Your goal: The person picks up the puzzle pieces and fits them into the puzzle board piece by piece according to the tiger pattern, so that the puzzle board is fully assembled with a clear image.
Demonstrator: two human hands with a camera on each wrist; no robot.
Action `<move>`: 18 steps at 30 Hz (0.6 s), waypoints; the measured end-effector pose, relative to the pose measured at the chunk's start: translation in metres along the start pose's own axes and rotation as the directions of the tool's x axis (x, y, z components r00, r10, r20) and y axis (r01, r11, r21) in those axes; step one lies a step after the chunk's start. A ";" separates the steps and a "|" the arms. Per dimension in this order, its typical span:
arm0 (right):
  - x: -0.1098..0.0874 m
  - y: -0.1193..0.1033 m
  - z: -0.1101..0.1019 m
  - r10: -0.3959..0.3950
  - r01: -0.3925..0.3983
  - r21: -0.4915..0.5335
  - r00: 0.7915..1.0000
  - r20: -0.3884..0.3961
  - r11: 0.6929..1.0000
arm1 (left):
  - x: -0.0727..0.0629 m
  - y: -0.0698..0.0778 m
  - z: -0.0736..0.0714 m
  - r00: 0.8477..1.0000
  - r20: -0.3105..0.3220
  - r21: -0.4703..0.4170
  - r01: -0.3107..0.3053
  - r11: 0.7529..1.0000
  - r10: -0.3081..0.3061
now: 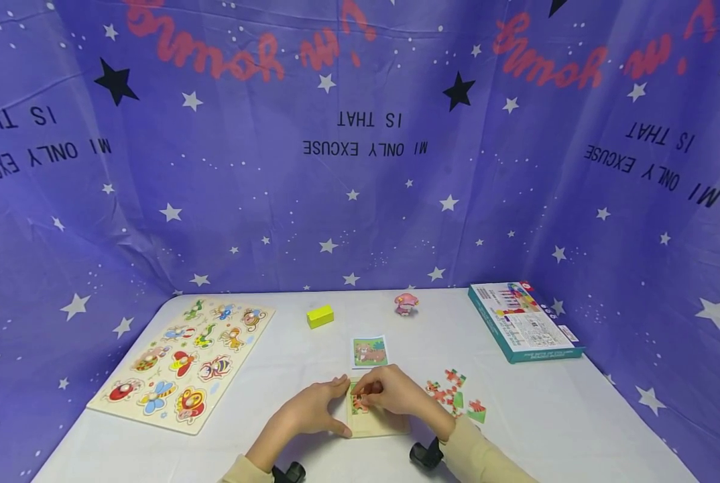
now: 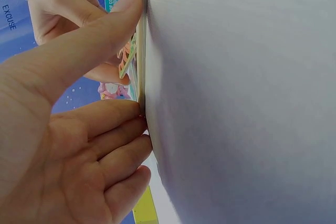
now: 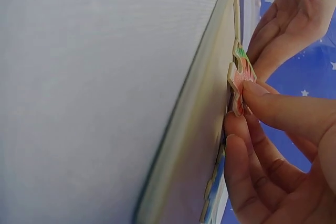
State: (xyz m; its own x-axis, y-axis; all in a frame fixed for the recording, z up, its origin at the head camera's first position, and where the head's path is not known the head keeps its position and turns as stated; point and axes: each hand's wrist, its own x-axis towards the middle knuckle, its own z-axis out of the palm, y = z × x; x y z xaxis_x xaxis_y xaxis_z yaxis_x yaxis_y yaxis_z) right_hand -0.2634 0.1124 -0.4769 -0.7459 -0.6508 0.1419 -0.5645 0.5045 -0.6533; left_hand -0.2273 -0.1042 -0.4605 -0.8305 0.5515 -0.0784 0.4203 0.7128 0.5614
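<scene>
My left hand (image 1: 314,408) lies along the left side of a wooden puzzle board (image 1: 381,424). In the left wrist view, its thumb and fairly straight fingertips touch the board's edge. Above the board's far left part, my right hand (image 1: 396,390) pinches a jigsaw piece (image 3: 243,80) with orange and green print between thumb and fingers. The piece tilts at the surface in the right wrist view. Another orange printed piece (image 1: 358,405) shows beneath the right hand, partly hidden. Beyond the board lies a picture card (image 1: 370,351) of a brownish animal on green.
Several loose jigsaw pieces (image 1: 455,377) lie right of the right hand. A peg puzzle with insect shapes (image 1: 168,367) covers the table's left. Farther back are a yellow block (image 1: 320,316), a pink figurine (image 1: 405,304) and a teal-edged box (image 1: 525,322).
</scene>
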 end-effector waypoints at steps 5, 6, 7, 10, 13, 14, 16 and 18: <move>0.000 -0.002 0.001 -0.002 0.002 -0.013 1.000 0.006 1.000 | 0.000 0.000 0.001 1.000 -0.001 0.000 0.000 1.000 0.000; 0.000 -0.002 0.001 -0.002 0.002 -0.018 1.000 0.005 1.000 | 0.000 0.000 0.001 1.000 0.000 -0.001 0.001 1.000 -0.001; 0.000 -0.003 0.001 -0.004 0.004 -0.023 1.000 0.004 1.000 | 0.000 0.000 0.001 1.000 -0.001 -0.001 0.000 1.000 0.000; 0.000 -0.004 0.001 -0.006 0.006 -0.032 1.000 0.007 0.999 | -0.001 0.000 0.000 1.000 -0.002 0.002 0.000 1.000 0.000; -0.001 -0.005 0.000 -0.010 0.010 -0.036 1.000 0.010 0.999 | -0.001 0.000 0.001 1.000 0.000 0.001 -0.001 1.000 0.001; -0.001 -0.005 0.000 -0.016 0.016 -0.039 1.000 0.012 0.999 | -0.001 0.000 0.001 1.000 0.000 -0.001 0.000 1.000 0.000; 0.000 -0.005 0.000 -0.024 0.025 -0.039 1.000 0.016 0.999 | -0.001 0.000 0.001 1.000 0.001 -0.003 0.001 1.000 -0.001; 0.000 -0.005 0.000 -0.033 0.034 -0.034 0.999 0.025 0.999 | -0.001 0.000 0.001 1.000 0.000 0.002 -0.004 1.000 0.004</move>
State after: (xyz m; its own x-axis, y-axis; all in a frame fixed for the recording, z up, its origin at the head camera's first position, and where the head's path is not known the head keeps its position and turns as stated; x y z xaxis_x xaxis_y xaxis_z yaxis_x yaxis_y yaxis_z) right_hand -0.2607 0.1099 -0.4739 -0.7175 -0.6814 0.1445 -0.6012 0.5009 -0.6227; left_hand -0.2262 -0.1040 -0.4614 -0.8288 0.5543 -0.0766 0.4242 0.7116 0.5600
